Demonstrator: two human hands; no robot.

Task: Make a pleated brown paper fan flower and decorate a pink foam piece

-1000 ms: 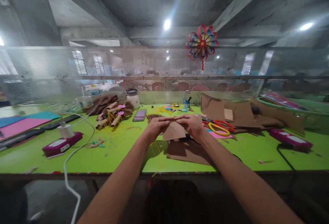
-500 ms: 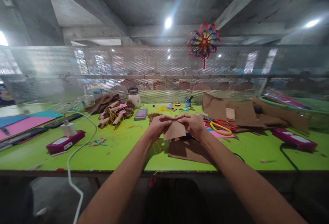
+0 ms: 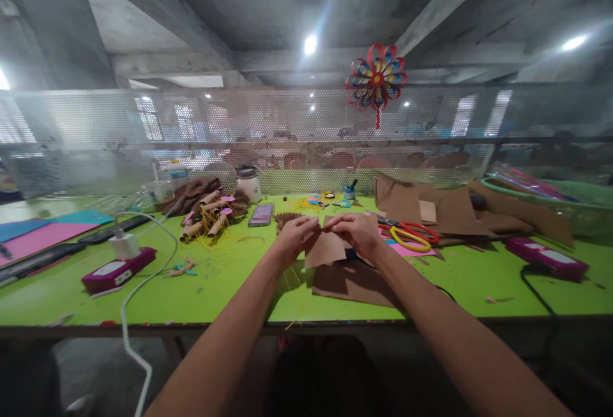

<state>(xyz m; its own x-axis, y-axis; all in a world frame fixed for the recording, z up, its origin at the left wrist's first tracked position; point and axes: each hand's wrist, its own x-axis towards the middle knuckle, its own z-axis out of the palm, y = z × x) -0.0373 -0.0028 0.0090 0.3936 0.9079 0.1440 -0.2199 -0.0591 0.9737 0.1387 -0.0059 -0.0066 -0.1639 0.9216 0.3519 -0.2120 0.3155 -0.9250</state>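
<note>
Light-brown paper (image 3: 324,253) is being pinched near its upper edge by the left hand (image 3: 295,235) and right hand (image 3: 359,233), narrowed fingertips apparently steadying it from both sides.

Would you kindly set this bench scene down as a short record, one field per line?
Left hand: pinching the upper edge of a light brown paper
Right hand: pinching at the same edge
Below the paper: darker brown sheet on the green table
Right of the hands: scissors with red and yellow handles
Left of the hands: brown paper rolls with yellow strands
Table back: white jar, dark lid
Power: purple power strip far left, another far right
Overhead: multicoloured flower ornament
</note>
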